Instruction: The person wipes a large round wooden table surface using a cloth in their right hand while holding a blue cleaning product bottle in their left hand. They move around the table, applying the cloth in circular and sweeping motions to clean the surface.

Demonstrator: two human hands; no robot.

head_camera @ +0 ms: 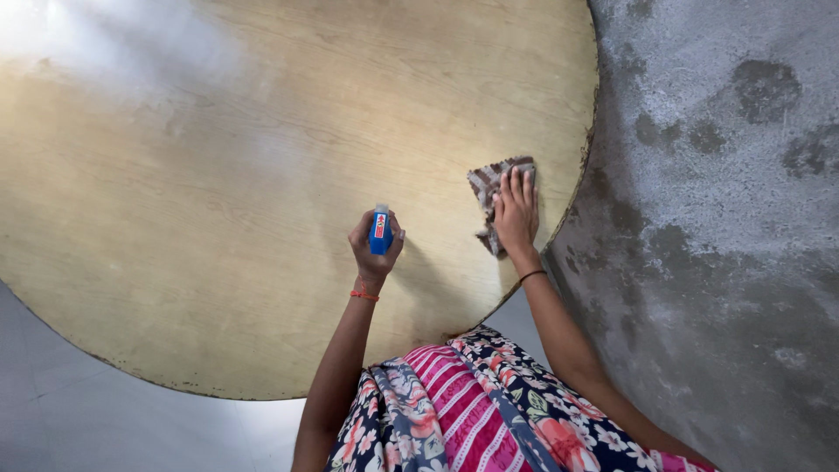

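Here your left hand (376, 245) fingers close around the small blue bottle (380, 232), light and rigid; your right hand (516, 210) fingers lie flat on the soft checked cloth (489, 179) upon the worktop (218, 218).

**Wood, cloth, plastic, concrete**

The round table (218, 218) under my hands is pale wood-grain veneer, smooth with a soft sheen, its rim worn and chipped dark. My right hand (516, 212) presses a striped woven cloth (489, 179), limp and matt, near that rim. My left hand (376, 245) grips a glossy blue plastic bottle (380, 232). The wall (725, 218) is rough, blotchy grey concrete.
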